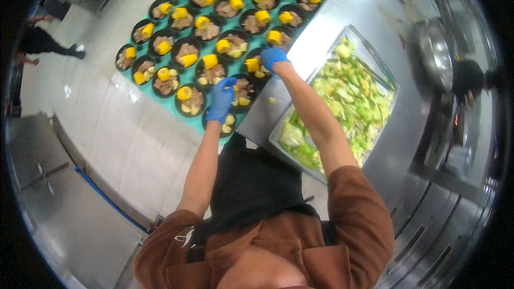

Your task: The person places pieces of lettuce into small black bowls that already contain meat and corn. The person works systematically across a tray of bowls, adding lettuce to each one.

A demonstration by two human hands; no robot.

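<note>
Rows of round black bowls hold sliced cooked meat, pale yellow potato pieces and chunks of corn on the cob. My left hand, in a blue glove, is over a near bowl of meat and potato. Its fingers bend in at a bit of yellow corn, partly hidden by the glove. My right hand, also blue-gloved, reaches into the bowl just beyond and to the right, beside a corn chunk. Its fingers curl down; what they grip is hidden.
A metal tray of chopped green cabbage stands on the steel table to the right. The bowls rest on a turquoise surface. Large metal bowl lies far right. One person's leg shows at the far left.
</note>
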